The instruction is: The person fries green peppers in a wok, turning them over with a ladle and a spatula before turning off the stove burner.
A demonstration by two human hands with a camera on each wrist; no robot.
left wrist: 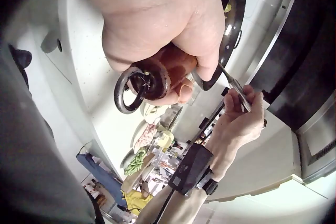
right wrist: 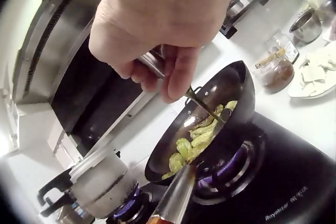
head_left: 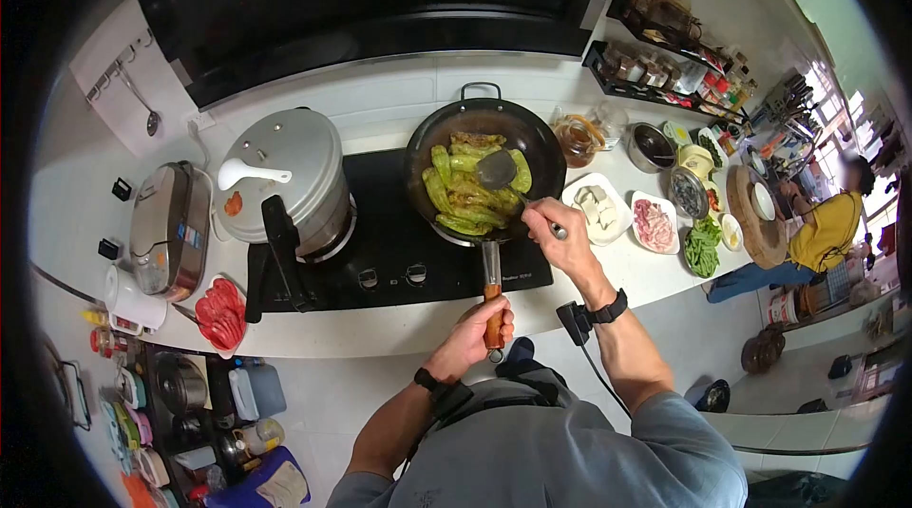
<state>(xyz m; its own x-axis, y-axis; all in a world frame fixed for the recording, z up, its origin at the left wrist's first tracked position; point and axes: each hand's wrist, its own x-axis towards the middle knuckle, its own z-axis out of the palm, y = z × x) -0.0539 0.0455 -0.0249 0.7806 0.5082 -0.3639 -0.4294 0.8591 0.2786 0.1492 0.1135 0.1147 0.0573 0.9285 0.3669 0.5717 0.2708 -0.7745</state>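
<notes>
My left hand grips the wooden handle of a dark wok, which sits on the right part of the cooktop. In my right hand is the metal handle of a spatula, its blade down among the green peppers. The peppers are wrinkled, with browned patches. In the right wrist view the wok looks tilted above a blue flame.
Left of the wok stands a large pressure cooker with a white spoon on its lid. To the right are a plate of white pieces, sliced meat, a glass jar and green vegetables. A person in yellow is at the far right.
</notes>
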